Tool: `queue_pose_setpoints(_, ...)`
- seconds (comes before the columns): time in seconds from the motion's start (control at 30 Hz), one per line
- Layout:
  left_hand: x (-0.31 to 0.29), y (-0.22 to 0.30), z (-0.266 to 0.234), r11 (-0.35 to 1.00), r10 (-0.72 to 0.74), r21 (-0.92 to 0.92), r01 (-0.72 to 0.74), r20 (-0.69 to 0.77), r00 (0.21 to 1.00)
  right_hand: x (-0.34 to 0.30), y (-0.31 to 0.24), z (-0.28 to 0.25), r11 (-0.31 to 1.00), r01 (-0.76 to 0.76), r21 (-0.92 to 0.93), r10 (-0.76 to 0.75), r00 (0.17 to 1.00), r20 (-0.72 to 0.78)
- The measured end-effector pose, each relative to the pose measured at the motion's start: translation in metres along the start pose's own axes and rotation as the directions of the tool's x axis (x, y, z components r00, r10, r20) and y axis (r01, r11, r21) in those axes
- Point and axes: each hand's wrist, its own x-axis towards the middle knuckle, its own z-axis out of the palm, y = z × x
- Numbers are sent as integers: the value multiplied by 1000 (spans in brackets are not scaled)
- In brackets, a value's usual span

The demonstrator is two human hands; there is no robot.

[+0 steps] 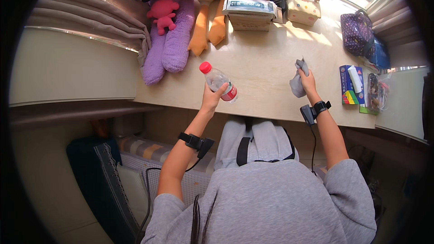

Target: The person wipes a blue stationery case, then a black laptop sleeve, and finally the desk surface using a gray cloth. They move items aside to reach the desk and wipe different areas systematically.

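In my left hand (212, 97) is a clear plastic bottle (218, 79) with a red cap and a red label. It tilts to the upper left above the front part of the pale tabletop (257, 74), and my fingers wrap round its lower half. Farther right, my right hand (307, 81) is closed on a crumpled grey cloth (298, 86), whose loose end hangs to the left of my fingers. Whether the cloth touches the tabletop I cannot tell. Each forearm wears a black strap with a small dark device and a cable.
At the back left lie a purple plush bear (174, 40), a pink plush toy (163, 14) and orange plush legs (199, 31). A cardboard box (250, 20) and a cream case (304, 8) stand at the back. To the right are a dotted bag (356, 31) and a blue book (348, 74).
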Motion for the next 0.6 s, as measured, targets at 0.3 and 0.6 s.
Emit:
queue_pose_setpoints(0.3, 104, -66, -98, 966, 30, 247, 71, -383, 923, -3, 133, -52, 708, -501, -498, 446, 864, -235)
queue_pose_setpoints(0.6, 180, -94, -149, 960, 96, 280, 5, -348, 933, -84, 33, 195, 728, 216, -651, -165, 976, 140)
